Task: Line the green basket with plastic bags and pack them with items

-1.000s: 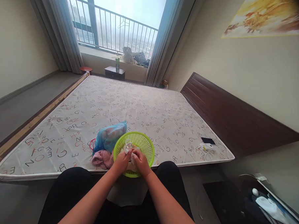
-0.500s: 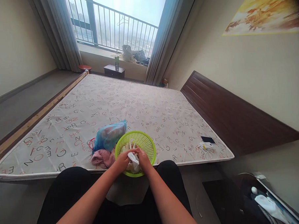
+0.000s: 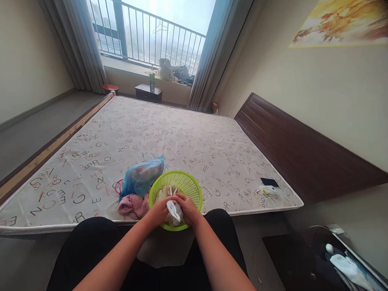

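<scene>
A lime-green plastic basket [image 3: 195, 186] rests at the near edge of the mattress, between my knees. Over it, my left hand [image 3: 160, 209] and my right hand [image 3: 187, 207] meet with fingers closed on a white plastic bag [image 3: 174, 213]. Part of the bag hangs below my fingers, and thin handle loops stick up beyond them. Pale contents lie in the basket under my hands, too small to make out. Left of the basket are a blue plastic bag [image 3: 140, 175] with something reddish inside and a pink towel-like cloth [image 3: 134, 206].
The lettered mattress [image 3: 167, 133] spreads out ahead. On its right side lie a black phone [image 3: 269, 182] and a white charger with cable [image 3: 267, 190]. A dark headboard [image 3: 303, 136] borders it on the right. Beyond the far end stands a small nightstand [image 3: 148, 92].
My hands have shifted slightly, and my right fingers have come closer to the left ones. The white bag's hanging part is now narrower and more gathered. The basket has stayed put.
</scene>
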Demonstrator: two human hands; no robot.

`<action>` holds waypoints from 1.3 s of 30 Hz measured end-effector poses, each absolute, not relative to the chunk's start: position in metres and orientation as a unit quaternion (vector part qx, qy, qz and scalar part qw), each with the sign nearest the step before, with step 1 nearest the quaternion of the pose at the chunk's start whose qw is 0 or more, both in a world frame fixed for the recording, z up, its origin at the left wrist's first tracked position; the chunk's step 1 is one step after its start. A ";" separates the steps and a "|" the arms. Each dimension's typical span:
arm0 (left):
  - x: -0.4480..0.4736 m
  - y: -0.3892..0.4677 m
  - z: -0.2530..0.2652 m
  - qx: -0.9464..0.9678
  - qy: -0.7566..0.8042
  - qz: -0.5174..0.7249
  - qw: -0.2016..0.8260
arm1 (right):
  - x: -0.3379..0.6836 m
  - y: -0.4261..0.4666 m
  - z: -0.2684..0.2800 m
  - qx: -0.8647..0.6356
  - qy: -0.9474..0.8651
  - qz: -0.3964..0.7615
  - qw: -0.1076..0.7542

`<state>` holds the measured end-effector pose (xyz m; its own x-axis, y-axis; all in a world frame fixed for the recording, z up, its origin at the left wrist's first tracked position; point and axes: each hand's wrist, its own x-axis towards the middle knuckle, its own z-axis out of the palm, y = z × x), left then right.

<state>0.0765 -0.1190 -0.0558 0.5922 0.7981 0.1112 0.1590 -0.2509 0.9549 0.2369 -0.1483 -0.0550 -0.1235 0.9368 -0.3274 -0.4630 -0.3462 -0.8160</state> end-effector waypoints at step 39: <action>0.079 -0.124 -0.052 0.788 0.387 0.191 0.440 | 0.240 -0.141 -0.064 -0.525 -0.131 0.458 0.705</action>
<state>0.0790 -0.1239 -0.0519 0.6279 0.7774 -0.0384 0.4405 -0.3142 0.8410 0.2405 -0.1410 -0.0642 0.5464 0.7833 -0.2966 -0.5089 0.0293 -0.8603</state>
